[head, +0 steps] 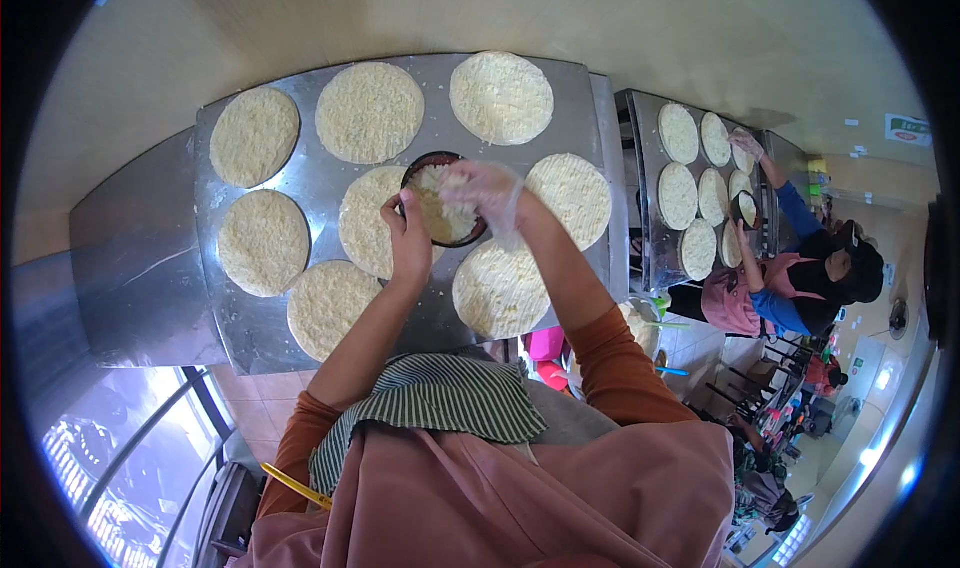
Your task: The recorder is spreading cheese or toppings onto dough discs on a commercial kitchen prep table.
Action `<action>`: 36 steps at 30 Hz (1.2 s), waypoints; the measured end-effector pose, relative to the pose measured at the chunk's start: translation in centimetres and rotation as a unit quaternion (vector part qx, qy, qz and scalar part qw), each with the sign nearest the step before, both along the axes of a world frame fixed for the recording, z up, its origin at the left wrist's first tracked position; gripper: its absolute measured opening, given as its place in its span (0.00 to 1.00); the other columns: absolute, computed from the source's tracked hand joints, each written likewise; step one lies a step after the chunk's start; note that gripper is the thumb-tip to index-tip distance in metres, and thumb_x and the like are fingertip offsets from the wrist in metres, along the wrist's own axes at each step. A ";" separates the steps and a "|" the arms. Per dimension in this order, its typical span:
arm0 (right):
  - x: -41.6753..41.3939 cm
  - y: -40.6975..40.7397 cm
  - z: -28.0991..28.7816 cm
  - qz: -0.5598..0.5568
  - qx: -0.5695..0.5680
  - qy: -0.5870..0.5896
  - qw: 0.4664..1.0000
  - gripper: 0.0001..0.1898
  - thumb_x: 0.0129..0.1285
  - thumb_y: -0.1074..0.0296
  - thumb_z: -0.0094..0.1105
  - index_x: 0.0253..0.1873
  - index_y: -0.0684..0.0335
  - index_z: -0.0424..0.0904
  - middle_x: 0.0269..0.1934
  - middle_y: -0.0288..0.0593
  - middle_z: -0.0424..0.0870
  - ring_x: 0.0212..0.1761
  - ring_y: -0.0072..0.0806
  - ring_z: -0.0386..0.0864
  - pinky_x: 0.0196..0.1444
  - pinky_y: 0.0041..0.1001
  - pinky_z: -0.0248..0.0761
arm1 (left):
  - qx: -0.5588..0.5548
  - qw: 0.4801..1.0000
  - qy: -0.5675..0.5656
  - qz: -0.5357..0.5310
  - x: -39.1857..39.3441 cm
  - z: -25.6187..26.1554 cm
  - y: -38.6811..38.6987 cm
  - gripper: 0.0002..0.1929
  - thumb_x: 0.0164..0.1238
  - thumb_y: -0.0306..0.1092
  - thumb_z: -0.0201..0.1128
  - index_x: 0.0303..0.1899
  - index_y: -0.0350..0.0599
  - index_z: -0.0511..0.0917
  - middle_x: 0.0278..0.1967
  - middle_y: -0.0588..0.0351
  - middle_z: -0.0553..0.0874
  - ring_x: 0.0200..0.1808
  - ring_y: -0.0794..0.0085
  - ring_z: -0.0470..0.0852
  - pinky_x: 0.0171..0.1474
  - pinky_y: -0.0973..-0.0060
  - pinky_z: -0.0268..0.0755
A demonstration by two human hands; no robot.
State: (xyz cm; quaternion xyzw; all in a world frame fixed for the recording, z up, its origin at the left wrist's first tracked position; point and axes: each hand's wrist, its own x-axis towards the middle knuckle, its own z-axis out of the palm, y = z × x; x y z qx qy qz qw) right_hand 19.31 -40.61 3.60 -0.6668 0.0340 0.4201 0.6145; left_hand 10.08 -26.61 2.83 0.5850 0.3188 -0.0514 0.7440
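My left hand (412, 239) grips the near-left rim of a round dark bowl (486, 232), its thumb over the edge. Inside lies a pale grated topping (437, 219), probably cheese, white in part and yellower in part. My right hand (480, 189), in a clear plastic glove, has its fingers bunched in the bowl's right side around some topping; blur hides the fingertips. Below the bowl, partly covered by it, is a round flat dough base (364, 219) with crumbly topping. A base (501, 289) to the near right and another (568, 202) farther right show ridged streaks.
More topped bases, such as one (370, 112) at the back, lie across the metal table (420, 320). A wall (465, 13) closes its far side. At right, a co-worker (772, 290) holds a bowl over a second table (649, 257) of bases.
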 end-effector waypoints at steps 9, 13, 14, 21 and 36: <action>15.9 -7.3 -3.9 -0.033 -0.340 -0.205 0.917 0.15 0.60 0.63 0.59 0.47 0.66 0.78 0.41 0.45 0.82 0.36 0.24 0.79 0.36 0.23 0.72 | -0.016 1.000 0.017 0.005 0.9 -0.3 0.3 0.33 0.71 0.61 0.41 0.57 0.35 0.56 0.51 0.44 0.69 0.55 0.66 0.67 0.59 0.72 0.59; 20.2 -7.8 -5.0 0.199 -0.597 -0.297 0.718 0.13 0.58 0.64 0.57 0.47 0.59 0.80 0.43 0.43 0.82 0.39 0.30 0.80 0.41 0.30 0.74 | -0.040 0.999 0.024 0.021 -0.5 0.7 2.1 0.33 0.71 0.62 0.41 0.57 0.37 0.58 0.53 0.45 0.69 0.56 0.66 0.67 0.59 0.71 0.60; 21.6 -9.3 -5.7 0.194 -0.600 -0.295 0.718 0.13 0.58 0.64 0.57 0.47 0.59 0.80 0.43 0.43 0.82 0.39 0.30 0.80 0.41 0.30 0.74 | -0.061 0.997 0.035 0.023 -0.4 1.6 1.7 0.33 0.71 0.62 0.40 0.58 0.37 0.58 0.54 0.46 0.68 0.57 0.66 0.67 0.59 0.70 0.61; 23.8 -7.0 -7.3 0.139 -0.418 -0.290 0.850 0.16 0.55 0.59 0.58 0.48 0.56 0.81 0.47 0.44 0.81 0.47 0.37 0.79 0.48 0.34 0.72 | -0.125 0.992 0.024 0.009 -1.4 1.8 1.5 0.36 0.70 0.63 0.38 0.63 0.39 0.54 0.60 0.46 0.65 0.62 0.63 0.64 0.62 0.67 0.59; 16.9 -4.9 -4.2 0.224 -0.505 -0.234 0.800 0.15 0.53 0.62 0.57 0.44 0.59 0.81 0.45 0.48 0.81 0.45 0.41 0.79 0.46 0.36 0.71 | -0.177 0.984 0.011 0.024 -5.0 -0.4 4.6 0.41 0.68 0.65 0.39 0.69 0.41 0.44 0.68 0.47 0.55 0.70 0.61 0.54 0.70 0.64 0.44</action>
